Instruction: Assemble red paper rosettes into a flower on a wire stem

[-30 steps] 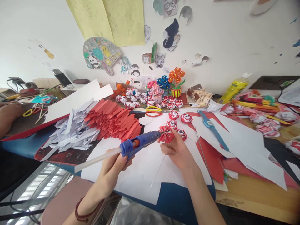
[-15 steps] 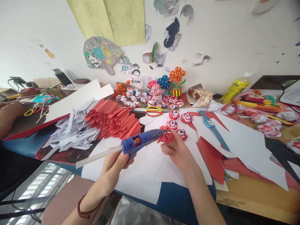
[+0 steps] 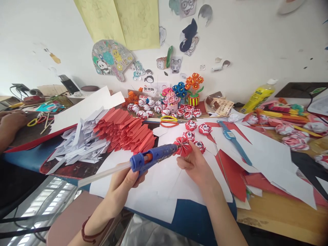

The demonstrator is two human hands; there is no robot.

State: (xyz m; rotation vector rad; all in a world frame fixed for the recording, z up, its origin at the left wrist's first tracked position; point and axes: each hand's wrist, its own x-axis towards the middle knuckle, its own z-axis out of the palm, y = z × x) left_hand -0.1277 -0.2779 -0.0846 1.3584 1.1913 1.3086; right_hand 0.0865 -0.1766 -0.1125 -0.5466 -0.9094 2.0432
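My left hand (image 3: 124, 182) is wrapped round the handle of a blue glue gun (image 3: 156, 155), whose clear glue stick (image 3: 104, 173) pokes out at the back. The gun's nozzle points right, at the edge of a folded red paper flower (image 3: 183, 147); whether the two touch I cannot tell. Pinched between the fingers of my right hand (image 3: 196, 162), the flower is held above white paper (image 3: 161, 186). Just behind it lie several finished red-and-white paper flowers (image 3: 205, 128).
Folded red strips (image 3: 125, 130) and white strips (image 3: 82, 140) are heaped on the left. Yellow and orange-handled scissors (image 3: 169, 121) lie behind. A blue watch (image 3: 232, 136) rests on paper at right, near a yellow bottle (image 3: 258, 95). Another person's hand (image 3: 12, 119) is at far left.
My left hand has drawn the glue gun slightly left and back, its nozzle shifting toward the left edge of the red paper flower. The flower's folded face shows more now.
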